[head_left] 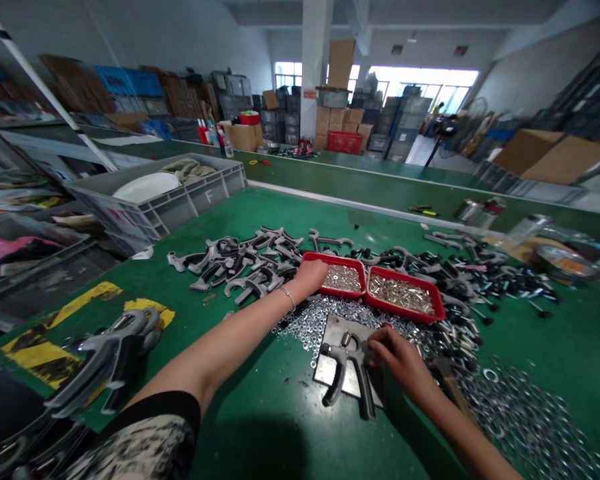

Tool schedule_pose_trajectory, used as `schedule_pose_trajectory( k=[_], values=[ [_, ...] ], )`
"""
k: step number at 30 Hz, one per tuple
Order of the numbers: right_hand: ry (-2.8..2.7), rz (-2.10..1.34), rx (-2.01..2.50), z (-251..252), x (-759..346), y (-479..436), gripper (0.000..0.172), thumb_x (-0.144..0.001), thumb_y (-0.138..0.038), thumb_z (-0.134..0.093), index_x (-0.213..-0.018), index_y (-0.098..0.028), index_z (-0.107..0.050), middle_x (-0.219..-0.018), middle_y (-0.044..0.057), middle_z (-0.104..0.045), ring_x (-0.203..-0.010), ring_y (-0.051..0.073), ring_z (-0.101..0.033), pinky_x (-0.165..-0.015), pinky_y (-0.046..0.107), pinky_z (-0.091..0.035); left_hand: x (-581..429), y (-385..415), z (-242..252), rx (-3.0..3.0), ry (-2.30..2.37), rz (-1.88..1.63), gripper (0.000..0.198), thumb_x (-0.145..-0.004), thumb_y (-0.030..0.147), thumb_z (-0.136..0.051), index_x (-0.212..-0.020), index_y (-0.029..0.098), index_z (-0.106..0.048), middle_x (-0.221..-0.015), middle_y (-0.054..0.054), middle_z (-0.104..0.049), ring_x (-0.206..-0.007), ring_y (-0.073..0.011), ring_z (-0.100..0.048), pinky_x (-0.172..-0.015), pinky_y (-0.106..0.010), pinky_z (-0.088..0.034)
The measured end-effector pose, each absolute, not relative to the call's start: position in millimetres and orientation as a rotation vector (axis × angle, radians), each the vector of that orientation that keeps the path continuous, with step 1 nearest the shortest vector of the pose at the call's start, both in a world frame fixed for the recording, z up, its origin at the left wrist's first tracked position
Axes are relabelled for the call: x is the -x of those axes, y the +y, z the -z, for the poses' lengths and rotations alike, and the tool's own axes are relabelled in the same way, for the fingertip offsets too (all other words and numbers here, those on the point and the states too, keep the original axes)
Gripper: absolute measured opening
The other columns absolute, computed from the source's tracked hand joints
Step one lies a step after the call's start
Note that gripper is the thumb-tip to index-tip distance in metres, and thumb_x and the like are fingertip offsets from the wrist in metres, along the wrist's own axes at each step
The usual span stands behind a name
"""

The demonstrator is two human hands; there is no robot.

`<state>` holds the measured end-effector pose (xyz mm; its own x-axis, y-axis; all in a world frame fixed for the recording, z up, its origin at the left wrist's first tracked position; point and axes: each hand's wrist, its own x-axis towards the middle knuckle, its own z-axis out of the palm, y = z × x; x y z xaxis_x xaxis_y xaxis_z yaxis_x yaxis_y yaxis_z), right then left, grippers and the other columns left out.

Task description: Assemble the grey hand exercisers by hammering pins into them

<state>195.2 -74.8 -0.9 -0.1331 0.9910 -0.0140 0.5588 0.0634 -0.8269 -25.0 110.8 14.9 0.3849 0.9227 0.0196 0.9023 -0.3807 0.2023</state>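
My left hand (pixel 312 275) reaches into the left end of a red tray (pixel 364 283) of small metal parts; its fingers are bunched, and what they hold is hidden. Beside it sits a second red tray (pixel 437 308) with small metal pins. A grey hand grip with black handles (pixel 364 390) lies on a metal plate (pixel 325 369). My right hand (pixel 391 352) is at the grip's upper right, its fingers pinched together at the grip's edge; whatever is between them is too small to make out.
Loose grey handles (pixel 240 263) lie behind my left forearm. Washers (pixel 530 413) spread over the right side. Finished-looking grips (pixel 125 347) pile at the left, near a grey crate (pixel 195 200). Black-headed screws (pixel 520 283) lie at the right.
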Motion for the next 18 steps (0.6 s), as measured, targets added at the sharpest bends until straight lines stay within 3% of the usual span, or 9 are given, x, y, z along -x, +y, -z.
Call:
schedule_pose_trajectory(
  k=[4, 8, 12, 18],
  values=[
    [-1.649, -1.09, 1.537, 2, -187, -53, 0.016, -0.083, -0.036, -0.057, -0.082, -0.02, -0.061, -0.073, 0.001, -0.068, -0.062, 0.02, -0.068, -0.062, 0.031, -0.052, 32, 106, -8, -2.474, 1.629, -0.34, 0.016, -0.092, 0.013, -0.052, -0.097, 0.012, -0.067, -0.1, -0.015, -0.07, -0.099, -0.0244, -0.066, -0.089, -0.034, -0.049],
    [-1.656, -1.089, 1.548, 8, -180, -40, 0.021, -0.083, -0.039, -0.06, -0.081, -0.019, -0.063, -0.065, 0.0, -0.066, -0.055, 0.018, -0.062, -0.058, 0.029, -0.048, 35, 104, -6, -2.452, 1.577, -0.512, 0.015, -0.087, 0.013, -0.056, -0.095, 0.016, -0.069, -0.099, -0.011, -0.071, -0.1, -0.0233, -0.065, -0.093, -0.033, -0.047],
    [-1.673, -1.021, 1.57, 11, -182, -45, 0.023, -0.085, -0.041, -0.06, -0.077, -0.02, -0.064, -0.068, 0.001, -0.065, -0.062, 0.018, -0.059, -0.061, 0.029, -0.045, 37, 110, -5, -2.393, 1.512, -0.619, 0.015, -0.083, 0.011, -0.058, -0.085, 0.017, -0.071, -0.09, -0.007, -0.073, -0.089, -0.0212, -0.066, -0.086, -0.031, -0.049],
    [-1.835, -1.007, 1.546, 13, -186, -75, 0.019, -0.091, -0.036, -0.054, -0.085, -0.021, -0.064, -0.079, 0.003, -0.066, -0.072, 0.019, -0.062, -0.068, 0.031, -0.048, 35, 94, -17, -2.337, 1.467, -0.806, 0.013, -0.087, 0.012, -0.056, -0.088, 0.014, -0.069, -0.097, -0.011, -0.071, -0.1, -0.0243, -0.062, -0.096, -0.038, -0.044]
  ],
)
